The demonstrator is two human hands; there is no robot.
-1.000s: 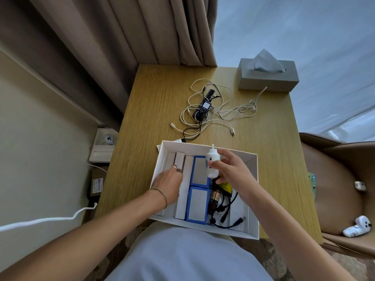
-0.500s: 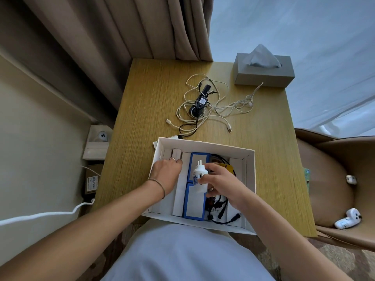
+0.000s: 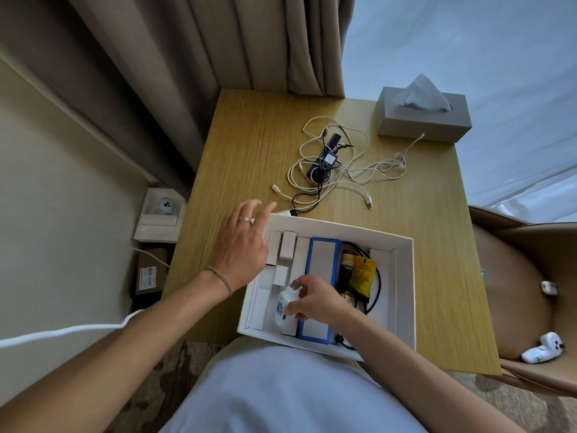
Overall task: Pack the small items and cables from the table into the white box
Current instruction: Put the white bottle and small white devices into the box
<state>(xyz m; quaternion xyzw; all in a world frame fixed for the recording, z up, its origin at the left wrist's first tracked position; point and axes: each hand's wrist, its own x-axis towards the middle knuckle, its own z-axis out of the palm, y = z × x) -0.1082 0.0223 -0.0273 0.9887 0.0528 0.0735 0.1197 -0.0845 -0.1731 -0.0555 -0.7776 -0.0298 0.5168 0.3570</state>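
The white box (image 3: 404, 295) sits at the table's near edge. Inside it lie small white cartons, a blue-edged flat pack (image 3: 323, 259), a brown bottle (image 3: 346, 265), a yellow sachet (image 3: 363, 276) and a black cable. My right hand (image 3: 312, 300) holds a small white bottle (image 3: 285, 310) low in the box's near left part. My left hand (image 3: 242, 242) hovers over the box's far left corner, fingers spread and holding nothing. A tangle of white cables (image 3: 343, 170) with a black adapter (image 3: 324, 159) lies on the table beyond the box.
A grey tissue box (image 3: 424, 115) stands at the table's far right corner. Curtains hang behind the table. A tan chair (image 3: 518, 289) on the right holds small white objects. Cardboard boxes sit on the floor to the left.
My right hand carried the white bottle down and to the left inside the box. My left hand lifted off the white cartons and moved toward the far left corner, fingers opening.
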